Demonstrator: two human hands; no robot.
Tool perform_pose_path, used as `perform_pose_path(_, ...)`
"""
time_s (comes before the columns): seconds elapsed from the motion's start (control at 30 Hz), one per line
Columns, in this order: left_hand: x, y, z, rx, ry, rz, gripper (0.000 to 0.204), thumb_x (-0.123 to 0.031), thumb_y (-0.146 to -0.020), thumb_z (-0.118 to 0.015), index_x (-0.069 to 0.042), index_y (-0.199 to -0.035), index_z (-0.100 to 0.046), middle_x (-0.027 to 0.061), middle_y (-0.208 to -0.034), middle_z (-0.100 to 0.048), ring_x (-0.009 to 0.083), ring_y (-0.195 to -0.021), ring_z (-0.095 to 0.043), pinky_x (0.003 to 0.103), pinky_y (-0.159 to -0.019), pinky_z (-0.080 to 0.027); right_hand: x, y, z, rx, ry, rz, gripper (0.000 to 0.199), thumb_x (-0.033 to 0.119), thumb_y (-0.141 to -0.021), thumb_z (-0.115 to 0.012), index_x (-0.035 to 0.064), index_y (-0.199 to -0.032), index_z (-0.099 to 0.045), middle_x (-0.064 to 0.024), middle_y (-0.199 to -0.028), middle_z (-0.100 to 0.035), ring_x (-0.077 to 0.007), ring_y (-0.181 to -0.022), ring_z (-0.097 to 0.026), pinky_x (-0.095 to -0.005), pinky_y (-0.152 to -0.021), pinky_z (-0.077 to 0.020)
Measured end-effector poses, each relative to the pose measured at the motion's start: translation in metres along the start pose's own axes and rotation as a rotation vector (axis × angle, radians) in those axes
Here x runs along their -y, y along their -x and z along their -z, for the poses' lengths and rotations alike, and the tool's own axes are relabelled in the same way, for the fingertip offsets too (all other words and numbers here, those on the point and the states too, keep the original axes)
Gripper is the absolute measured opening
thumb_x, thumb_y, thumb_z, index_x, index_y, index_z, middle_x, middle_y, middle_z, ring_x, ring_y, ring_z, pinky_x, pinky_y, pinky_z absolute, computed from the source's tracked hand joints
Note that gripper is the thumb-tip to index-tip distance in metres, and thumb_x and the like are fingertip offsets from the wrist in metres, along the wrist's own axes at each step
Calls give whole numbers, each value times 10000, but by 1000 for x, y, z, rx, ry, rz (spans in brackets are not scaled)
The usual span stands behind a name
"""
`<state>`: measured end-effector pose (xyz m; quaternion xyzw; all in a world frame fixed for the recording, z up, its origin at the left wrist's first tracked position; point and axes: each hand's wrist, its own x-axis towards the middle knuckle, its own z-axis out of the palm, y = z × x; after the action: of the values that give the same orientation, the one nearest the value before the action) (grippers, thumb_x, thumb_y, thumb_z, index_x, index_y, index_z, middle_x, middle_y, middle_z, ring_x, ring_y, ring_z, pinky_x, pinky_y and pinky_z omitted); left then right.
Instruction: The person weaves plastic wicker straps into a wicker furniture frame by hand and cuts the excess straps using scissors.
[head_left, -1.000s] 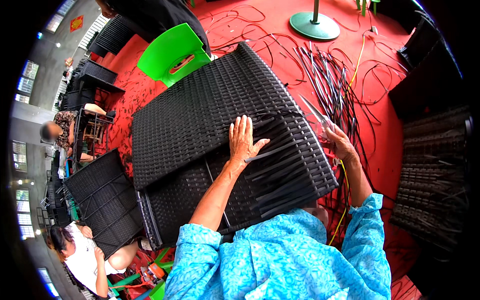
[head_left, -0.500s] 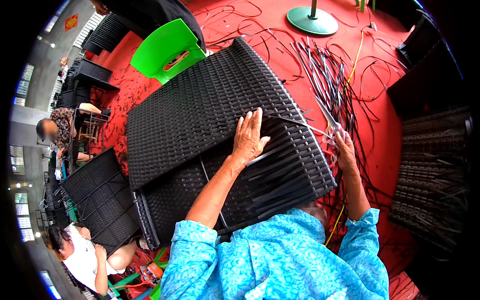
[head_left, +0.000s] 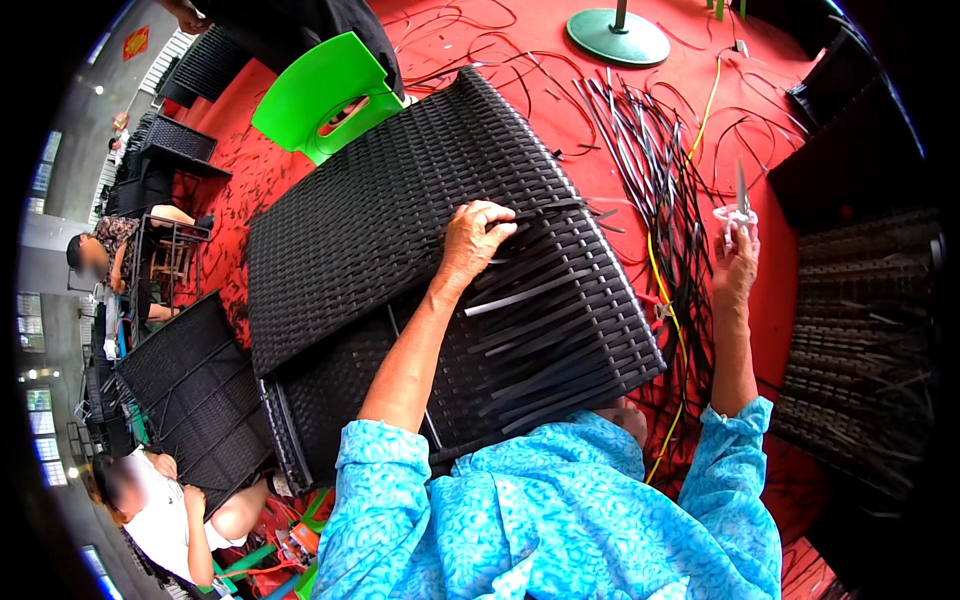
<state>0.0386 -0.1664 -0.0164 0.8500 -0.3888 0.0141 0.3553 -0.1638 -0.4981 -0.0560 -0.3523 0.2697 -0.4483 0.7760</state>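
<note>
A black woven rattan furniture piece [head_left: 370, 210] lies across in front of me. Many loose black strips [head_left: 550, 330] fan out from its lower right part. My left hand [head_left: 473, 243] rests on the weave, fingers curled and closed at the end of a black strip [head_left: 550, 210] that runs toward the right edge; the fingertips partly hide the grip. Out to the right, clear of the woven piece, my right hand [head_left: 735, 265] holds scissors [head_left: 740, 195] by whitish wrapped handles, blades pointing away from me.
A bundle of loose black strips [head_left: 650, 150] lies on the red floor [head_left: 540, 85] at the right. Beyond the woven piece stands a green plastic chair [head_left: 320, 85]. Another woven panel [head_left: 860, 340] is at far right. Co-workers sit at left, one in white [head_left: 160, 515].
My right hand has moved right with the scissors, away from the woven edge and the strip. My left hand has shifted slightly left, its fingers going from flat to curled.
</note>
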Motion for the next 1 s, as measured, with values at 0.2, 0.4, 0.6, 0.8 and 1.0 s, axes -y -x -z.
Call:
perform_pose_path(0.2,-5,-16,-11,60,-193,-31,91,-165,-727,-630,-102,-788,-654,47,-817,-600,237,-829,-544,357,-753,-454,24,58,4,516,-86,-193,275,48,-854,-508,63,-1122,-445,-24,-908,-534,-98,-776,-536,-233,-667,-454)
perform_pose_path(0.4,-10,-25,-16,123,-382,-200,143,-113,-720,-579,-69,-847,-626,100,-800,-594,273,-819,-572,366,-741,-469,10,110,-3,389,-39,-366,377,88,-870,-499,48,-1229,-392,-68,-1011,-563,-151,-805,-578,-299,-743,-481)
perform_pose_path(0.6,5,-34,0,255,-113,-21,187,-148,-688,-621,-60,-849,-662,103,-791,-611,256,-761,-603,334,-709,-478,8,124,-31,492,163,-405,286,188,-880,-523,96,-1142,-454,10,-797,-546,-73,-587,-515,-181,-482,-396)
perform_pose_path(0.8,23,-34,13,262,149,211,225,-223,-769,-623,-34,-885,-667,56,-767,-649,119,-673,-584,259,-641,-457,19,142,-57,543,511,-366,209,263,-896,-502,92,-1017,-509,28,-715,-518,-19,-503,-433,-155,-417,-323)
perform_pose_path(1.0,-15,-53,-3,407,-377,-62,203,-253,-668,-629,-64,-738,-607,85,-860,-607,258,-881,-561,407,-745,-410,6,145,-58,432,490,-324,186,276,-889,-518,95,-927,-546,61,-649,-483,-3,-458,-387,-147,-384,-280)
